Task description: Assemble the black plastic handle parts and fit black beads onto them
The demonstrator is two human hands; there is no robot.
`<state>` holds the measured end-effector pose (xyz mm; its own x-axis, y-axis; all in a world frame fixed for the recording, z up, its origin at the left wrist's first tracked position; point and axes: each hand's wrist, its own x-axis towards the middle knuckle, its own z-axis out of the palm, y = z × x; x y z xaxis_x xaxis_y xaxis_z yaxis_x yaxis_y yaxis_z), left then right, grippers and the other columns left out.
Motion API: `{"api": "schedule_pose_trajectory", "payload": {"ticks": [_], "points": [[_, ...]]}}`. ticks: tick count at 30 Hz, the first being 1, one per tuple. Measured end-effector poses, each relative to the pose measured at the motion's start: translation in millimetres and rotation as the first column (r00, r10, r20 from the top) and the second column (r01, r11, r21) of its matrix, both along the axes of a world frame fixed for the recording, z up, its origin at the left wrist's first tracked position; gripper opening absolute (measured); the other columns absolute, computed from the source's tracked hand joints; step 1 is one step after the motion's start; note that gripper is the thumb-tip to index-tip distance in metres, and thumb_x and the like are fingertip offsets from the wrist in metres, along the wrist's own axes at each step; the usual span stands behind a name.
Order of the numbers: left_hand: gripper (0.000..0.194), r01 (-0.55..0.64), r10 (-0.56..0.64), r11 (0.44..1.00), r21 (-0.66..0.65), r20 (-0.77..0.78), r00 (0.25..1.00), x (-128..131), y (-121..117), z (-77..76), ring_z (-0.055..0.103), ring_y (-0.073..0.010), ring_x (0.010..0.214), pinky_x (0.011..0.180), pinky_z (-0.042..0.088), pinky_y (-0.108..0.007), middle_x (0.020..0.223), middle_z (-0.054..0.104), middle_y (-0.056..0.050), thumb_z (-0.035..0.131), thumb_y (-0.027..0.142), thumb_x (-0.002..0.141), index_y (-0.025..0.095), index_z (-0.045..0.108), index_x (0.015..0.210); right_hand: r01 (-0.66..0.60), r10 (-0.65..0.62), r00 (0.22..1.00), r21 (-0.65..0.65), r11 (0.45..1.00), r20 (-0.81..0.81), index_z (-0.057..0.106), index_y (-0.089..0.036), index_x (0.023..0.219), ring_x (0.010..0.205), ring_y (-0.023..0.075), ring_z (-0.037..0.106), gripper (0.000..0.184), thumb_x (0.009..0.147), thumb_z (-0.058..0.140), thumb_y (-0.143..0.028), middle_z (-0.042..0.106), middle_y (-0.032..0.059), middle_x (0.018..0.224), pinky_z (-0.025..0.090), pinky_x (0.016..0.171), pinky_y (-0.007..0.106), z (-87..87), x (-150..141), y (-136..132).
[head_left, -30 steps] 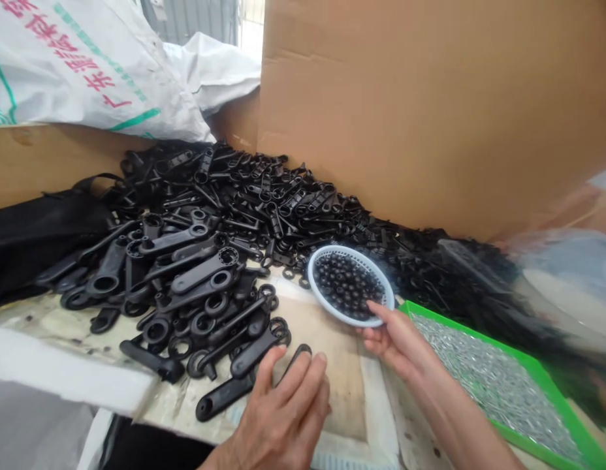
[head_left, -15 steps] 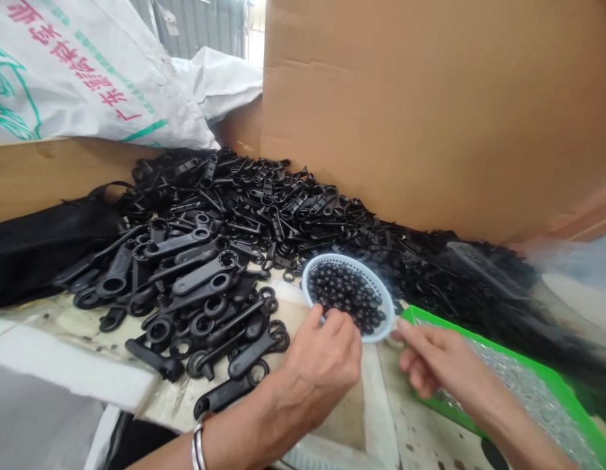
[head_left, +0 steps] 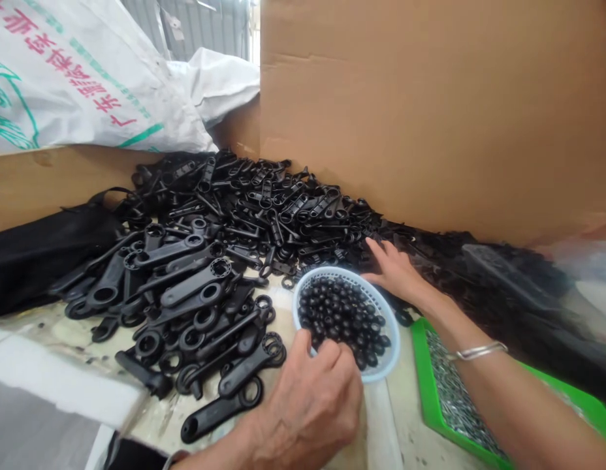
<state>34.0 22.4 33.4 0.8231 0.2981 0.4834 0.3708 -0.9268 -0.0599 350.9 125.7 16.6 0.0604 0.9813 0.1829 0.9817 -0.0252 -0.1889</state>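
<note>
My left hand is closed at the near left rim of a light-blue plastic basket, with the rim between thumb and fingers. Inside the basket lie many small round black balls. Beyond it on the right, my right hand reaches over the heap of black parts, fingers spread and nothing visible in them. Black plastic crank-like handles with ring ends lie left of the basket. Behind them rises a large heap of similar black handles.
A green tray of small shiny metal pieces stands under my right forearm. Tall cardboard walls the back. A printed white sack hangs over the back left, above a black cloth bag. White foam edges the near left.
My right hand has moved from the basket's right side up and away to the black heap, its fingers now spread. The basket and my left hand have come nearer.
</note>
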Motion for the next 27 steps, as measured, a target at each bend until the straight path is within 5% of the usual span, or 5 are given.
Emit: {"api": "schedule_pose_trajectory", "payload": {"ticks": [5,15,27], "points": [[0.017,-0.037,0.038,0.999,-0.017,0.048,0.998,10,5,-3.9,0.047,-0.0204,0.082,0.068,0.040,-0.040,0.094,0.057,-0.006,0.046,0.010,0.096,0.012,0.062,0.094,-0.066,0.066,0.996,0.008,0.998,0.052,0.033,-0.032,0.159,0.136,0.0517,0.041,0.079,0.089,0.067,-0.042,0.030,0.0196,0.160,0.041,0.106,0.068,-3.6,-14,11],[0.019,-0.140,0.137,0.986,0.092,0.038,0.990,32,17,-5.8,0.050,-0.0213,0.080,0.066,0.038,-0.039,0.095,0.063,-0.008,0.048,0.007,0.094,0.011,0.065,0.101,-0.153,0.156,0.983,-0.042,0.987,0.101,0.031,-0.033,0.159,0.138,0.0365,0.043,0.072,0.096,0.065,-0.029,0.028,0.0127,0.164,0.044,0.108,0.060,6.9,-36,29],[0.016,-0.184,0.167,0.981,-0.056,-0.228,0.959,40,40,11.9,0.056,-0.0261,0.085,0.067,0.043,-0.043,0.093,0.062,-0.006,0.051,0.004,0.091,0.015,0.062,0.096,-0.108,0.109,0.992,-0.028,0.994,0.063,0.041,-0.029,0.153,0.138,0.0351,0.046,0.062,0.097,0.065,-0.034,0.034,0.0127,0.162,0.045,0.109,0.060,10.8,-29,49]]}}
